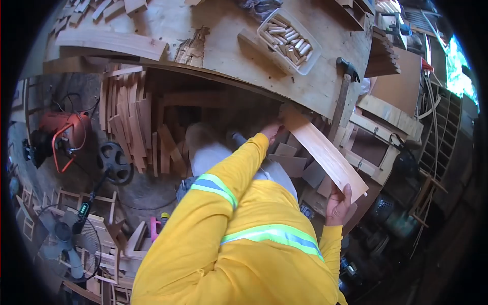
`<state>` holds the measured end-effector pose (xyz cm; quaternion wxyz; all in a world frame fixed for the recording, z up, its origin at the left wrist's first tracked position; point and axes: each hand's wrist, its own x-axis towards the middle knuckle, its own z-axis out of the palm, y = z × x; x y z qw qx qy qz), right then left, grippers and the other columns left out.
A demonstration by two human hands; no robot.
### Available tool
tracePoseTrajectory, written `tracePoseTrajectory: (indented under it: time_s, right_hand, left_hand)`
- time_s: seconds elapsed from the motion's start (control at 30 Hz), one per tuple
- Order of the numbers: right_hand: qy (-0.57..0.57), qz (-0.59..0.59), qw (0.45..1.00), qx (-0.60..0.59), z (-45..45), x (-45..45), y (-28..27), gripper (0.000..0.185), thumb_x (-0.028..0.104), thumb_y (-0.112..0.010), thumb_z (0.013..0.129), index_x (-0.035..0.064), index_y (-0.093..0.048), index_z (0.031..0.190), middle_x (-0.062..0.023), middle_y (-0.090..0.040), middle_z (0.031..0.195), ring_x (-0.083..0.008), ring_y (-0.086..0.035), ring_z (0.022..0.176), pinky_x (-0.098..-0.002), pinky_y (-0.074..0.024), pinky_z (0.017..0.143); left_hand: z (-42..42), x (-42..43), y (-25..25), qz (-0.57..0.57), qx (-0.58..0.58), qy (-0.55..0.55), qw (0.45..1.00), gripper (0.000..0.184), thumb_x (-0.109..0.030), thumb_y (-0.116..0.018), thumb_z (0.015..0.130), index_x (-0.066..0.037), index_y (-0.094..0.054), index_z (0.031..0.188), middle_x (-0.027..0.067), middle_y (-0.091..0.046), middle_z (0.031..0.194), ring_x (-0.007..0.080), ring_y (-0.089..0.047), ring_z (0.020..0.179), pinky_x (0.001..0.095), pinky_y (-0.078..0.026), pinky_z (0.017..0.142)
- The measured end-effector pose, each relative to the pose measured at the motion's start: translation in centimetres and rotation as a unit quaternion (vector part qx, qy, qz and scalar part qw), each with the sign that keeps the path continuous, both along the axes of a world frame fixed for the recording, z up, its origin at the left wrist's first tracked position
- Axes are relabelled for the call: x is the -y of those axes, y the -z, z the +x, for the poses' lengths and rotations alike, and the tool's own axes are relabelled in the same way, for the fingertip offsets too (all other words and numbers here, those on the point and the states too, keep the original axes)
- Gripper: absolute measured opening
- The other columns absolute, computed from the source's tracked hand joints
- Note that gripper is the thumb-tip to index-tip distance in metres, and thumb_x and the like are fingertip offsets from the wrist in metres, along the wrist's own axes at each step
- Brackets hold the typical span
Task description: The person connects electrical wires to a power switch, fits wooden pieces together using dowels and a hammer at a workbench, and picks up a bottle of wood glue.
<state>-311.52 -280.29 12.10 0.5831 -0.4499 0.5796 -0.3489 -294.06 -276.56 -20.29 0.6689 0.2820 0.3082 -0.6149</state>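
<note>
A flat wooden board (325, 150) slants across the space in front of my body, just off the workbench's near edge. My left hand (273, 131) is closed at its far end, with the fingers partly in shadow. Near the other end my right hand (338, 204) grips the edge, its thumb lying on the board's face. What looks like a small peg shows at the board's near corner. On the workbench (218, 56), a clear plastic tub (315, 60) holds several wooden dowels (290, 40). A hammer (343, 91) lies at the bench's right side.
Curved wooden pieces (129, 119) stand stacked under the bench. A long wood piece (112, 43) and small blocks (101, 7) lie on top. To the left are a red machine (68, 129) and a standing fan (63, 241). A wooden frame (373, 142) stands at the right.
</note>
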Motion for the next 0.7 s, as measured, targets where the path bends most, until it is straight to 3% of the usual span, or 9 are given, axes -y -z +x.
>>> tracePoseTrajectory:
  time_s: [0.1, 0.2, 0.4, 0.5, 0.63, 0.7]
  right_hand:
    - [-0.025, -0.005, 0.999, -0.03, 0.5, 1.7, 2.1, 0.053, 0.015, -0.069, 0.096, 0.0007, -0.048, 0.143, -0.0157, -0.061, 0.138, -0.0285, -0.062, 0.124, -0.0432, -0.0523, 0.108]
    - [-0.059, 0.004, 0.997, -0.058, 1.4, 2.8, 3.1, 0.054, 0.012, -0.069, 0.095, 0.0023, -0.047, 0.144, -0.0144, -0.061, 0.136, -0.0276, -0.064, 0.121, -0.0421, -0.0548, 0.105]
    - [-0.134, 0.012, 0.987, -0.093, 3.0, 2.9, 4.2, 0.054, 0.01, -0.069, 0.095, 0.0026, -0.046, 0.144, -0.0135, -0.062, 0.134, -0.0278, -0.065, 0.119, -0.0432, -0.0548, 0.105]
    - [-0.147, -0.018, 0.981, -0.125, 3.8, 2.7, 4.7, 0.047, 0.014, -0.07, 0.095, 0.0004, -0.052, 0.137, -0.013, -0.064, 0.127, -0.0262, -0.065, 0.119, -0.0409, -0.0561, 0.102]
    - [-0.211, -0.097, 0.946, -0.226, 4.7, 3.4, 4.4, 0.045, 0.015, -0.072, 0.094, -0.0031, -0.055, 0.132, -0.0142, -0.067, 0.12, -0.0247, -0.071, 0.106, -0.0382, -0.0613, 0.089]
    - [-0.212, -0.113, 0.945, -0.223, 6.2, 3.5, 4.4, 0.045, 0.015, -0.072, 0.094, -0.0043, -0.055, 0.131, -0.0149, -0.068, 0.118, -0.0242, -0.072, 0.1, -0.0377, -0.0619, 0.086]
  left_hand:
    - [-2.7, 3.3, 4.4, 0.038, 0.013, 0.016, 0.999, 0.027, -0.018, -0.068, 0.095, -0.015, -0.066, 0.122, 0.0026, -0.067, 0.111, 0.0137, -0.064, 0.093, 0.0297, -0.056, 0.077]
    - [-3.9, 4.6, 6.7, -0.006, 0.017, -0.035, 0.999, 0.03, -0.022, -0.071, 0.094, -0.018, -0.065, 0.124, 0.0006, -0.067, 0.109, 0.0128, -0.061, 0.093, 0.0312, -0.053, 0.079]
    - [-2.8, 6.3, 6.1, -0.012, 0.029, -0.142, 0.989, 0.034, -0.024, -0.072, 0.094, -0.019, -0.062, 0.126, -0.002, -0.066, 0.102, 0.0126, -0.06, 0.092, 0.0339, -0.052, 0.082]
    - [-1.7, 6.1, 6.2, 0.003, 0.044, -0.183, 0.982, 0.036, -0.024, -0.072, 0.094, -0.019, -0.06, 0.128, -0.0032, -0.065, 0.097, 0.0129, -0.06, 0.091, 0.0354, -0.052, 0.083]
    - [-2.2, 6.4, 8.7, 0.011, 0.064, -0.113, 0.991, 0.04, -0.024, -0.072, 0.094, -0.019, -0.059, 0.132, -0.0002, -0.068, 0.101, 0.0169, -0.063, 0.087, 0.0399, -0.054, 0.081]
    - [-2.6, 6.0, 9.7, -0.002, 0.052, -0.125, 0.991, 0.041, -0.024, -0.073, 0.093, -0.019, -0.059, 0.132, 0.0008, -0.068, 0.102, 0.0182, -0.064, 0.087, 0.0413, -0.055, 0.081]
